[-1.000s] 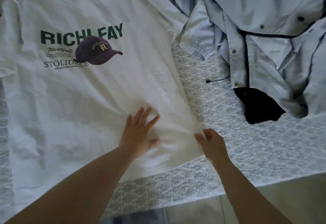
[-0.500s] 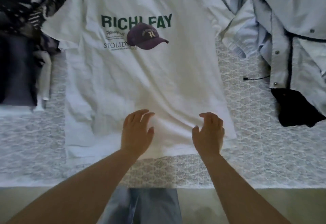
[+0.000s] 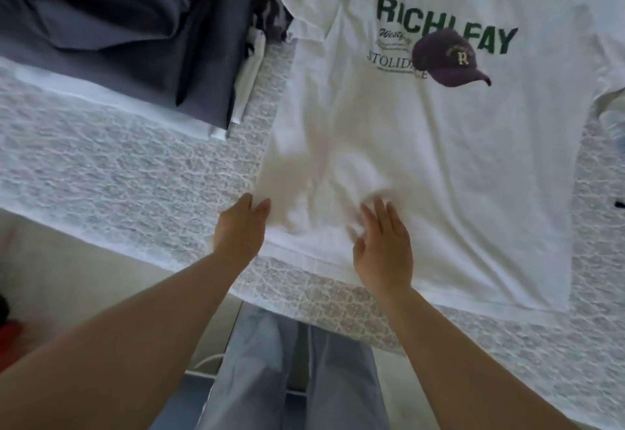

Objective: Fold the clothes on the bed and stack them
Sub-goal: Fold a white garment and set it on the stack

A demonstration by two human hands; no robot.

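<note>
T-shirt (image 3: 422, 165): lying flat, print up, on the bed (image 3: 118, 165).
Left hand (image 3: 240, 226): fingers straight, resting at the shirt's lower left corner.
Right hand (image 3: 384, 247): fingers spread, released, pressing the hem area.
Dark clothes (image 3: 135, 34): lying left of the shirt.

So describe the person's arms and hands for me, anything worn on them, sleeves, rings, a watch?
Both forearms are bare, with no sleeve in view. The left hand and right hand show no gloves, and no ring, watch or bracelet can be seen, though the fingertips are motion-blurred. Below the arms, light blue jeans are visible.
</note>
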